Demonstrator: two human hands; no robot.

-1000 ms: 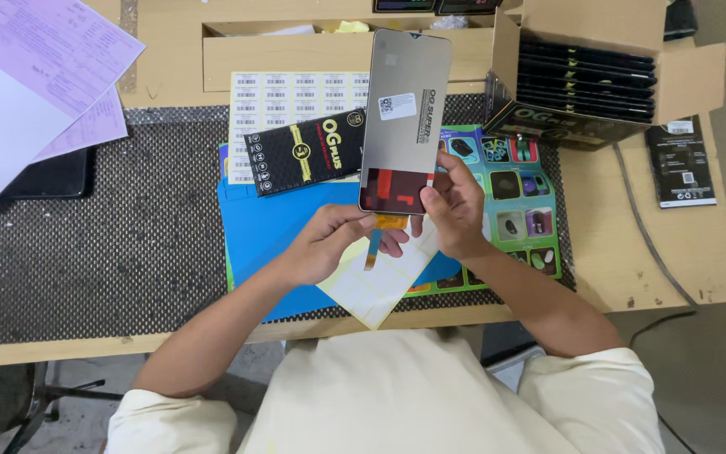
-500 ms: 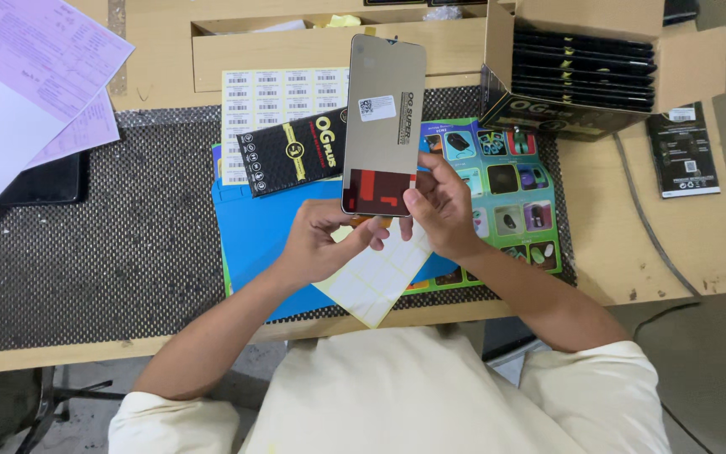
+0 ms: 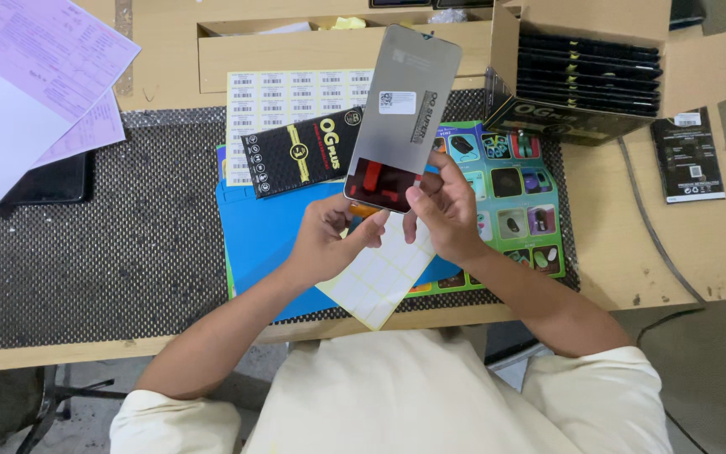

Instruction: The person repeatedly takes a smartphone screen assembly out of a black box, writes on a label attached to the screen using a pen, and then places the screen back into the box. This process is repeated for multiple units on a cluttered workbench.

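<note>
Above the blue mat (image 3: 270, 227) at mid-counter, held tilted with its top end away from the body: a phone display panel (image 3: 403, 109), grey back facing up, small white sticker near its middle, dark reddish strip along the near end. Left hand (image 3: 329, 240) curled under the panel's near-left corner, thumb stretched toward the lower edge, fingers closed on that corner. Right hand (image 3: 443, 210) pinching the near-right edge, thumb on top of the reddish strip, fingers behind. Both hands clamped on the panel, close together, nearly touching.

Directly below the hands, lying half on the mat: a white label sheet (image 3: 376, 282) ruled into squares, one corner overhanging the counter (image 3: 674, 252) edge. Left of the panel, a black and gold screen-protector packet (image 3: 300, 151) resting aslant over a sheet of barcode stickers (image 3: 283, 88). Under the right hand, a colourful printed card (image 3: 523, 197) showing small gadgets. At far right, an open cardboard box (image 3: 598, 59) filled with stacked black packets, and just beside it a single black packet (image 3: 688, 155) flat on the wood. At far left, pink and white paper forms (image 3: 35, 76) partly covering a dark flat object. Black mesh matting (image 3: 94, 252) spread across the left half of the counter.
</note>
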